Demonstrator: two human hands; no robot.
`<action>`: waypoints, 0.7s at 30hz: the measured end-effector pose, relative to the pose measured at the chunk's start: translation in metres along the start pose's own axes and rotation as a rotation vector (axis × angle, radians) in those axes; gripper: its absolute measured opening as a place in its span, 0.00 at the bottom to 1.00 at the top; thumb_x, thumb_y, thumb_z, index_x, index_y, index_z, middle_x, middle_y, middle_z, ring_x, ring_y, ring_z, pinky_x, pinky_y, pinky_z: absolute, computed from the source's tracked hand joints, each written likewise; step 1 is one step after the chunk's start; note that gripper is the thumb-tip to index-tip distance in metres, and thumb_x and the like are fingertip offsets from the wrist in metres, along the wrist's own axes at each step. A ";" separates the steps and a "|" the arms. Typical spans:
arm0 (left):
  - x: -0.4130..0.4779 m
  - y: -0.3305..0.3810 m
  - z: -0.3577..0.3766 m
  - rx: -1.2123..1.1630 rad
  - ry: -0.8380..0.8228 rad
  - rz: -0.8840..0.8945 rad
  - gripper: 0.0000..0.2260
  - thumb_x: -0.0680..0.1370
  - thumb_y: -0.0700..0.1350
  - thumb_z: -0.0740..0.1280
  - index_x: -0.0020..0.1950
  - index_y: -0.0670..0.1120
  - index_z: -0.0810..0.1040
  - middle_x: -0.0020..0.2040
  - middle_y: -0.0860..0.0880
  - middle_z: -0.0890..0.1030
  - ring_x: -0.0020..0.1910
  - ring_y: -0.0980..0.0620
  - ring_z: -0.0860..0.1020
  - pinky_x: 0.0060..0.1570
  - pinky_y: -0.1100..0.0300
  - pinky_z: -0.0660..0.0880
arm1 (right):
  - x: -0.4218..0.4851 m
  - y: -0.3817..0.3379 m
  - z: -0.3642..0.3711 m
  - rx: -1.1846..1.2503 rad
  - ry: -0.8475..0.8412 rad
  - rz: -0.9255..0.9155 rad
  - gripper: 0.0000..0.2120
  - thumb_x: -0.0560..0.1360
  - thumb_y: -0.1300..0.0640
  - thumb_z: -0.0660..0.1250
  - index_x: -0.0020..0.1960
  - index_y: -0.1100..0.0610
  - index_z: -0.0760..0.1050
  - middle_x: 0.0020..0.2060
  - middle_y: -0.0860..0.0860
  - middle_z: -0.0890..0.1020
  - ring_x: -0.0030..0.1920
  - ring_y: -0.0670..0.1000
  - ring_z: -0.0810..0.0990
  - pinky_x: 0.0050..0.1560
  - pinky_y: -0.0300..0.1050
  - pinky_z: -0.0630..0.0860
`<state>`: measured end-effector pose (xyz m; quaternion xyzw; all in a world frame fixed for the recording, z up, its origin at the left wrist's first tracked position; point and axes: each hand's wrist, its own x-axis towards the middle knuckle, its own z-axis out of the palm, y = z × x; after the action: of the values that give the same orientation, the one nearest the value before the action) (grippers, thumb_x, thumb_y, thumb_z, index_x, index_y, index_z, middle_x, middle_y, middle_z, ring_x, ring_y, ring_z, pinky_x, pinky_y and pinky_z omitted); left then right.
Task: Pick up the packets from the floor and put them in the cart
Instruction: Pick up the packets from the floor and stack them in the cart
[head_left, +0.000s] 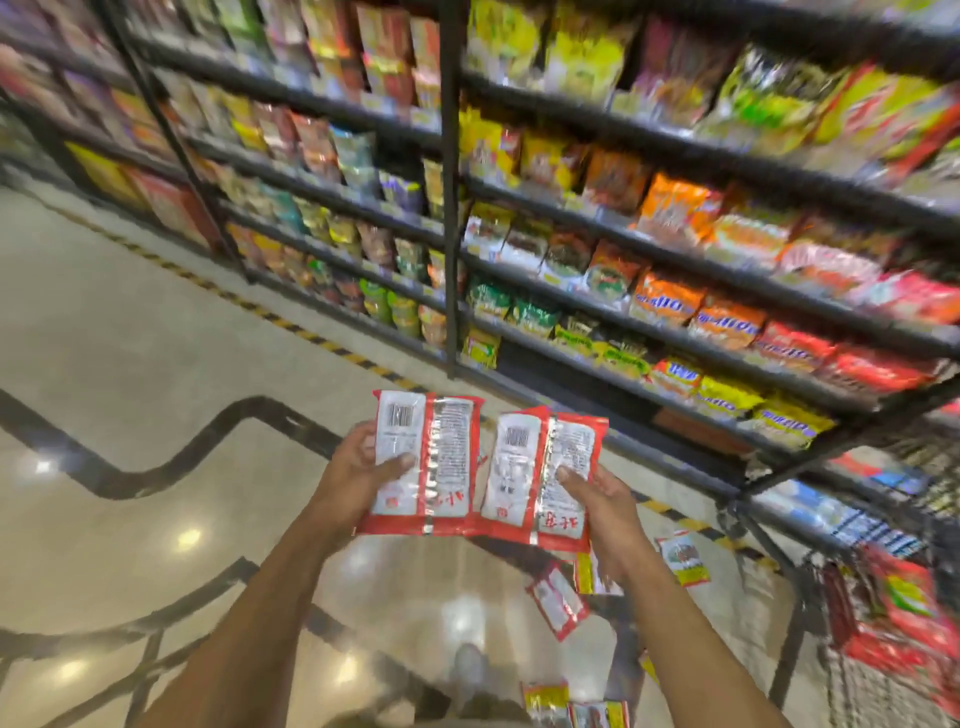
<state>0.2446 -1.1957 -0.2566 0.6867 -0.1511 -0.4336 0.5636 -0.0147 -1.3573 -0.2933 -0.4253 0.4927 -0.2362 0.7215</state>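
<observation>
Both bare forearms reach forward. The left hand pinches a red-and-white plastic packet, the right hand a second packet, thumbs on top, fingers beneath.

Two flat red packets with white printed backs, each with a barcode near its top edge, are held up side by side with their backs facing the camera. The left packet is pinched in the left grip, thumb on its white panel. The right packet, slightly tilted, meets the left one at the lower corner and is pinched in the right grip.

Below them on the floor lie a red-and-white packet, a yellow packet partly hidden by the right wrist, and a yellow-edged packet further right. Two more packets lie at the near edge. The wire cart stands at the right, blurred, with red packets inside.
</observation>
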 end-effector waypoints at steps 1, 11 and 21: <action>-0.011 0.008 0.002 -0.016 -0.019 0.019 0.17 0.77 0.34 0.74 0.62 0.45 0.76 0.52 0.44 0.88 0.43 0.44 0.88 0.37 0.53 0.85 | -0.014 -0.007 0.000 0.000 0.002 -0.042 0.15 0.75 0.58 0.76 0.61 0.59 0.82 0.52 0.61 0.88 0.50 0.63 0.88 0.53 0.59 0.84; -0.107 0.036 -0.010 -0.047 -0.205 0.174 0.16 0.79 0.35 0.72 0.62 0.50 0.77 0.51 0.45 0.89 0.45 0.41 0.88 0.42 0.44 0.86 | -0.175 -0.025 -0.025 0.001 0.175 -0.329 0.13 0.80 0.58 0.72 0.64 0.57 0.80 0.53 0.56 0.89 0.52 0.60 0.89 0.55 0.59 0.84; -0.208 0.011 0.044 0.050 -0.438 0.185 0.19 0.79 0.38 0.74 0.67 0.52 0.77 0.55 0.44 0.88 0.48 0.38 0.88 0.50 0.36 0.84 | -0.337 0.016 -0.113 0.047 0.480 -0.434 0.14 0.77 0.57 0.75 0.62 0.55 0.83 0.54 0.56 0.88 0.53 0.61 0.88 0.60 0.66 0.82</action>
<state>0.0934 -1.0826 -0.1574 0.5732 -0.3424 -0.5149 0.5376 -0.2547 -1.1360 -0.1526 -0.4356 0.5411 -0.4894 0.5272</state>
